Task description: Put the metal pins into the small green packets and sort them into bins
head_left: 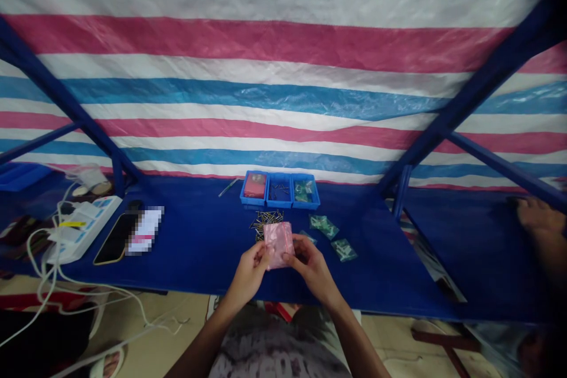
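A pink plastic zip bag (279, 243) is held between my two hands over the front half of the blue table. My left hand (250, 269) pinches its left edge, and my right hand (313, 266) grips the right edge with the thumb on the front. Just behind the bag lies a loose pile of screws (266, 220), partly covered by it. Small clear bags with green and white contents (323, 225) rest to the right of my right hand, one more (344, 250) nearer the front. Whether the pink bag contains anything I cannot tell.
A blue three-part tray (280, 204) at the back holds pink bags, a few screws and green packets. A thin pen-like tool (228, 188) lies left of it. Further left are a phone (116, 238), power strip (84, 230) and white cables. Another person's hand (541, 215) rests far right.
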Tool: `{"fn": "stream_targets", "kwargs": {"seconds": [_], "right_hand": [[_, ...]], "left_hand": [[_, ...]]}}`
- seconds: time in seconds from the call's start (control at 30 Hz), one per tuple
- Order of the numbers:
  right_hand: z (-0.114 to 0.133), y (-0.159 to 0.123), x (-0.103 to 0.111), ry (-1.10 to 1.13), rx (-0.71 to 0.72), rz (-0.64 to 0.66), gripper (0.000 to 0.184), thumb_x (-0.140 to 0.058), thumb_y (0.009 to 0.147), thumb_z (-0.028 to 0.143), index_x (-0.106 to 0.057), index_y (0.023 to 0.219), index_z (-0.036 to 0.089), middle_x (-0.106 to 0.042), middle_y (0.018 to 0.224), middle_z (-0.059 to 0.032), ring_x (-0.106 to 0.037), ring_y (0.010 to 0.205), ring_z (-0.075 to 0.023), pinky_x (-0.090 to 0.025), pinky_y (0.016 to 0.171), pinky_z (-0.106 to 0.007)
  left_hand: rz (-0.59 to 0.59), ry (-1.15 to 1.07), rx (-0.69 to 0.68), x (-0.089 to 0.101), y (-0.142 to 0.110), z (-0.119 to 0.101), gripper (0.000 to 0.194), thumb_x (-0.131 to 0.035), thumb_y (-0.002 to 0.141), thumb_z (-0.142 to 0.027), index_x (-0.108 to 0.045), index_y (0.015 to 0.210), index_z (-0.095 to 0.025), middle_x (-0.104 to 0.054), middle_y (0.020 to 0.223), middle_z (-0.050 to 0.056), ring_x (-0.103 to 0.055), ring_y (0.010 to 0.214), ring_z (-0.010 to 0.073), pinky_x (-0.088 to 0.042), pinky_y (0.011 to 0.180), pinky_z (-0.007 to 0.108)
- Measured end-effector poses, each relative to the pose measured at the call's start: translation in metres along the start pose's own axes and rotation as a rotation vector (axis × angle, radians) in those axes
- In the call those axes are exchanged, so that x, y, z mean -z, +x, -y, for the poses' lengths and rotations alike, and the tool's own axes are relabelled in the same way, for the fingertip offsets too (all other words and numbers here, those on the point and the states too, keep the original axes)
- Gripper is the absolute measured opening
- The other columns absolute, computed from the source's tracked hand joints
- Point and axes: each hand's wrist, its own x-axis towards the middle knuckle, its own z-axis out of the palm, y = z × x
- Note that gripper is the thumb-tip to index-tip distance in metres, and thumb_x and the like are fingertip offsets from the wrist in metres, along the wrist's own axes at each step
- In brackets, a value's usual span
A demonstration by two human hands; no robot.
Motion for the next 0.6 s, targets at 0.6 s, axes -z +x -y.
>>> {"fn": "stream_targets", "kwargs": {"seconds": [0.6], "right_hand": [[0.0056, -0.0038, 0.0075, -0.542, 0.33, -0.102, 0.015, -0.063, 0.102, 0.03, -0.076, 0.109, 0.03, -0.072, 0.115, -0.0081, -0.061, 0.111, -0.0306, -0.048, 0.102, -0.05]], "left_hand": [[0.061, -0.157, 0.13, -0.0007, 0.0031, 0.0014, 0.082, -0.055, 0.099, -0.069, -0.04, 0.156, -0.013, -0.069, 0.065, 0.0, -0.058, 0.051, 0.0151, -0.042, 0.054, 0.024]]}}
